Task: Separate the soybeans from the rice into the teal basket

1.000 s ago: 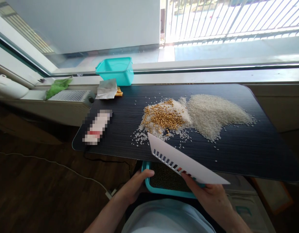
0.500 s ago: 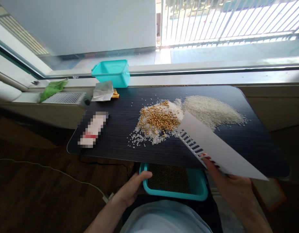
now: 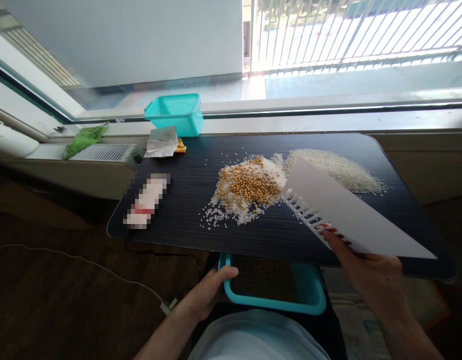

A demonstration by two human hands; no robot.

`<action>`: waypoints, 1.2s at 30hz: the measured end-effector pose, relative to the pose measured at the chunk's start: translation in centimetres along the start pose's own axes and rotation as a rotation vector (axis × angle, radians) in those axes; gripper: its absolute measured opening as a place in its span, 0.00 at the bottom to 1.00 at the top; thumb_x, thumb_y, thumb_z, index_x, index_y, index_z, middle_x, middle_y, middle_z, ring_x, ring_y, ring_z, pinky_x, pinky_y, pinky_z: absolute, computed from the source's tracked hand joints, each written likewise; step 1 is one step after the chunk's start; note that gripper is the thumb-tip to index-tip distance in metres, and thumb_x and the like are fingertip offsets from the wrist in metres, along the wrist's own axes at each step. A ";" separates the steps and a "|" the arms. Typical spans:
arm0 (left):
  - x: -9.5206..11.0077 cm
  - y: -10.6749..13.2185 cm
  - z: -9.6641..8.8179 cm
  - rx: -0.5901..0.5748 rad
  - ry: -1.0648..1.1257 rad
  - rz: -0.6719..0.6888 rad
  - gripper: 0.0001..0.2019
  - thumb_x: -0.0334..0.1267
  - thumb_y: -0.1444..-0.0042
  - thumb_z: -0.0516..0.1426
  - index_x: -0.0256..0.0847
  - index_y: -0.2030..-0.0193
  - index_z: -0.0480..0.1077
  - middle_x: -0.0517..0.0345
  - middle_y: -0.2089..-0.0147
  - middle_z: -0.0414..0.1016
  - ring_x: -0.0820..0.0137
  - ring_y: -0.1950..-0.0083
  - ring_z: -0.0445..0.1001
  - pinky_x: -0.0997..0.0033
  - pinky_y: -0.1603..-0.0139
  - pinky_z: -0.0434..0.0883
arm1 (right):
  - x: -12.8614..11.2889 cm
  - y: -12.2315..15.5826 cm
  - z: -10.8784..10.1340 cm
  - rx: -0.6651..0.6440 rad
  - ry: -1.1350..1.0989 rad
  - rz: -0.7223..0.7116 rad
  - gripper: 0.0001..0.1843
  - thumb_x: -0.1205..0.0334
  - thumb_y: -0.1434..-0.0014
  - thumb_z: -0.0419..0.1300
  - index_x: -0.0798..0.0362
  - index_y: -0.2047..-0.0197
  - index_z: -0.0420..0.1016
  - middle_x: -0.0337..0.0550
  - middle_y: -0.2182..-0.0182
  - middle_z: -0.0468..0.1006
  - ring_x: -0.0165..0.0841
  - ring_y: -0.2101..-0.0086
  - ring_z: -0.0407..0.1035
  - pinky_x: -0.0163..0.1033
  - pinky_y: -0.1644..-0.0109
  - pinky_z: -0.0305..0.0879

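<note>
My left hand [image 3: 215,285] grips the left rim of a teal plastic tub [image 3: 276,302], its thumb over the edge. The tub sits at my lap below the table edge, with small brown grains or beans inside. In my right hand [image 3: 369,272] is a white sheet with a row of slots along one edge, a slotted scraper [image 3: 343,210]. Its far corner hangs by the piles. On the table lies a mound of yellow soybeans [image 3: 249,185] mixed with white rice. A larger heap of white rice [image 3: 339,167] spreads to the right, partly behind the scraper.
The dark table [image 3: 185,210] stands against a windowsill. A second teal tub [image 3: 178,117], a crumpled paper packet [image 3: 162,141] and a blurred-out phone-like object [image 3: 147,201] are at the left. A radiator [image 3: 103,152] with a green bag [image 3: 87,140] is beyond. A cable crosses the floor.
My right hand has lifted the scraper up and to the right, so it covers more of the rice heap. My left hand keeps its hold on the tub.
</note>
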State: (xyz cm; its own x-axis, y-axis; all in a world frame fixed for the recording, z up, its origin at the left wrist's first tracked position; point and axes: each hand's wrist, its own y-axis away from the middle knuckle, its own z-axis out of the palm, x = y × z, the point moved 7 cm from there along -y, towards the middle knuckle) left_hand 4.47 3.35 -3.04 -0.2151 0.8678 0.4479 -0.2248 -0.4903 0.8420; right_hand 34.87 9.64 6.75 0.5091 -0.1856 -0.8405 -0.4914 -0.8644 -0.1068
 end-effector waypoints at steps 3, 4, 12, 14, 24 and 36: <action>-0.1 -0.1 -0.2 -0.004 0.007 0.009 0.24 0.47 0.58 0.67 0.33 0.55 0.75 0.46 0.58 0.82 0.54 0.52 0.78 0.60 0.54 0.74 | -1.4 0.1 1.8 -0.112 -0.071 -0.057 0.10 0.52 0.55 0.69 0.49 0.71 0.83 0.41 0.68 0.85 0.46 0.64 0.81 0.48 0.51 0.77; -0.2 -0.1 -0.3 -0.004 0.009 0.008 0.23 0.47 0.57 0.67 0.34 0.56 0.76 0.46 0.58 0.82 0.54 0.52 0.78 0.60 0.53 0.74 | -1.9 0.0 2.4 -0.158 -0.087 -0.073 0.10 0.53 0.54 0.68 0.50 0.70 0.83 0.41 0.68 0.86 0.46 0.64 0.81 0.47 0.52 0.77; -0.5 -0.3 -0.8 -0.011 0.016 0.013 0.22 0.46 0.54 0.66 0.33 0.55 0.76 0.44 0.58 0.82 0.52 0.51 0.78 0.58 0.51 0.73 | -3.2 -1.3 5.1 -0.324 -0.135 -0.145 0.11 0.54 0.50 0.66 0.50 0.65 0.84 0.42 0.66 0.86 0.45 0.64 0.80 0.45 0.56 0.77; -0.6 -0.5 -0.9 -0.012 0.018 0.012 0.22 0.46 0.54 0.66 0.33 0.55 0.76 0.44 0.58 0.82 0.52 0.51 0.78 0.59 0.52 0.74 | -3.1 -1.3 5.4 -0.355 -0.135 -0.157 0.13 0.53 0.49 0.66 0.51 0.63 0.84 0.42 0.66 0.86 0.45 0.64 0.80 0.45 0.56 0.77; -0.9 -0.7 -1.2 -0.015 0.022 0.004 0.23 0.47 0.56 0.67 0.34 0.56 0.77 0.46 0.61 0.82 0.54 0.55 0.79 0.61 0.53 0.73 | -2.7 -0.6 3.8 -0.377 -0.078 -0.112 0.12 0.53 0.52 0.66 0.51 0.67 0.84 0.43 0.66 0.86 0.46 0.63 0.80 0.48 0.53 0.77; -0.3 -0.2 -0.5 -0.005 0.026 0.008 0.22 0.46 0.57 0.67 0.34 0.57 0.76 0.46 0.60 0.82 0.54 0.53 0.79 0.61 0.53 0.74 | -0.7 -0.3 2.4 -0.350 -0.047 -0.050 0.16 0.49 0.54 0.68 0.50 0.65 0.85 0.42 0.67 0.86 0.46 0.64 0.80 0.47 0.54 0.78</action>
State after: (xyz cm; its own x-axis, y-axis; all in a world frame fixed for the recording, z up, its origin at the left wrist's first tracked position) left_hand 4.11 3.11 -3.53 -0.2412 0.8616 0.4466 -0.2278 -0.4976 0.8369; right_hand 32.89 11.14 6.09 0.4895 -0.1241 -0.8631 -0.1910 -0.9811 0.0328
